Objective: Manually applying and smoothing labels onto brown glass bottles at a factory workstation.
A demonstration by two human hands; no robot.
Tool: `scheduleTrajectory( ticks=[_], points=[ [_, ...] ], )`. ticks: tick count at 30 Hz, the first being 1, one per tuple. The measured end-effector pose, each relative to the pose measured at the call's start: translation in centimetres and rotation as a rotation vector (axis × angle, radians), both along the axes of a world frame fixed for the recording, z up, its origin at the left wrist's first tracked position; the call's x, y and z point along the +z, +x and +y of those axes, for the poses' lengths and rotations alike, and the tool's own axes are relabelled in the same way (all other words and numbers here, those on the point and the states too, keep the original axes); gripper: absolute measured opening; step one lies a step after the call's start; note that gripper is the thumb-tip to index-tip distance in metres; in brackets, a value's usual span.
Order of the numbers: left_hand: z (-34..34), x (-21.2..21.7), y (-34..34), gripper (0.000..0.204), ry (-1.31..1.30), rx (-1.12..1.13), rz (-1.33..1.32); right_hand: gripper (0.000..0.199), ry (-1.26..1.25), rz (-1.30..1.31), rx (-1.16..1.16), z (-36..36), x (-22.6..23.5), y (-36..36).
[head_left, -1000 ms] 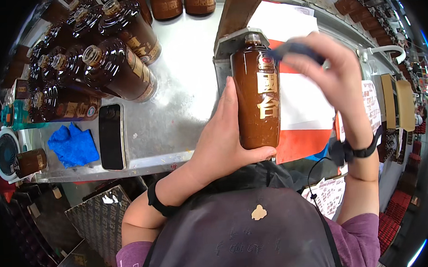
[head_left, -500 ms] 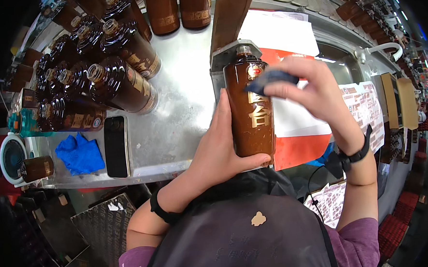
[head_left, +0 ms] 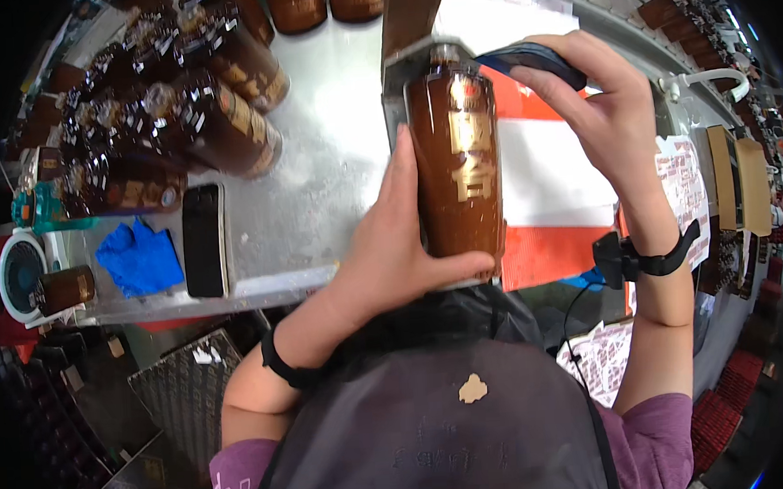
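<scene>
Left hand (head_left: 392, 253): fingers wrapped around lower body of brown bottle (head_left: 456, 166), bottle upright above metal table (head_left: 333, 150) edge. Right hand (head_left: 602, 114): fingers curled on dark cloth (head_left: 528, 60), touching bottle top. Black phone (head_left: 204, 241), blue glove (head_left: 140, 258) left on table; more brown bottles (head_left: 180, 105) behind.

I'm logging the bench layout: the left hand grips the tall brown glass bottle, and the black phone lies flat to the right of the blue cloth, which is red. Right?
Not quite: the crumpled cloth is blue, not red, as the head view shows. The left hand does grip the tall brown glass bottle, and the black phone lies right of it.
</scene>
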State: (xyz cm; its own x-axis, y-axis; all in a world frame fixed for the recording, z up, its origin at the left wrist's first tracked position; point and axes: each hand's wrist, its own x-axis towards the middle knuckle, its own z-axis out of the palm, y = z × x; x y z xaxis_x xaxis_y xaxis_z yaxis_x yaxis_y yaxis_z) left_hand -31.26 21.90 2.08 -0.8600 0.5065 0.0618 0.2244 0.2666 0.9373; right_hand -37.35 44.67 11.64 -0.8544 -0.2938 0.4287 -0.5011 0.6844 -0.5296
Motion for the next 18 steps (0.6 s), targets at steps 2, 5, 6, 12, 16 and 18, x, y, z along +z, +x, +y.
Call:
scheduleTrajectory(
  ticks=[2, 5, 6, 12, 16, 18],
  points=[
    [-0.1, -0.1, 0.2, 0.140, 0.012, 0.020, 0.034, 0.023, 0.188, 0.168, 0.143, -1.0, -0.3, 1.8],
    [0.2, -0.9, -0.3, 0.140, 0.023, 0.015, 0.039, 0.032, 0.165, 0.161, 0.321, -2.6, -2.1, 7.5],
    [0.3, -1.0, -0.3, 0.141, 0.040, 0.008, 0.041, 0.030, 0.186, 0.105, 0.344, -2.9, -1.8, 8.4],
    [0.0, 0.3, 0.2, 0.142, -0.028, 0.009, -0.011, 0.022, -0.051, -0.100, -0.072, -0.2, -1.7, 3.6],
    [0.3, 0.5, -0.2, 0.142, -0.009, -0.017, -0.015, 0.035, 0.202, 0.347, 0.179, -2.4, -3.6, 9.0],
    [0.0, 0.5, -0.3, 0.142, 0.005, -0.014, -0.036, 0.026, 0.067, 0.014, 0.176, -2.5, -2.4, 8.6]
  ],
)
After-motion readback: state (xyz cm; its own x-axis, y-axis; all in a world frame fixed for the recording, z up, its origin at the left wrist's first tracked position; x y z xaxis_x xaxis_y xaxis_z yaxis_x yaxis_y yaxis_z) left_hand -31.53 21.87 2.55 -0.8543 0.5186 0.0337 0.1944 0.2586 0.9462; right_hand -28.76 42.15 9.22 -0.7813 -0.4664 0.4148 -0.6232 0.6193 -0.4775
